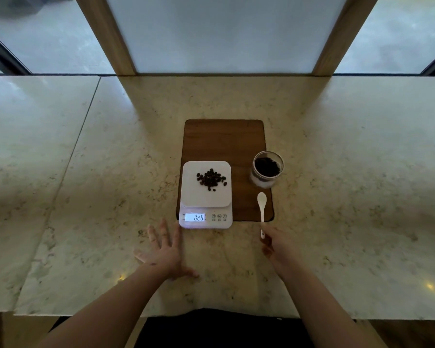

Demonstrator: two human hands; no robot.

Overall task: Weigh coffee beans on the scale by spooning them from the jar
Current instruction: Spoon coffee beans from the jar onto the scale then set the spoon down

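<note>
My white scale [206, 194] holds dark brown beans [212, 179]; my white spoon [262, 209] crosses the brown wooden board [224, 139] on the cream, speckled marble countertop [86, 172].

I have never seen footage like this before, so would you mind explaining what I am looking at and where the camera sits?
There is no machine here: a person wears one wide-angle camera on the head, looking forward and down, so you see their own two bare arms.

On the marble counter lies a wooden board. A white scale sits on the board's near left corner, with a small pile of coffee beans on its platform; its display appears to read 026. To the right stands an open glass jar holding more beans.

The left hand rests flat and open on the counter beside the scale. The right hand touches the handle end of a white spoon, whose empty bowl lies on the board.
</note>
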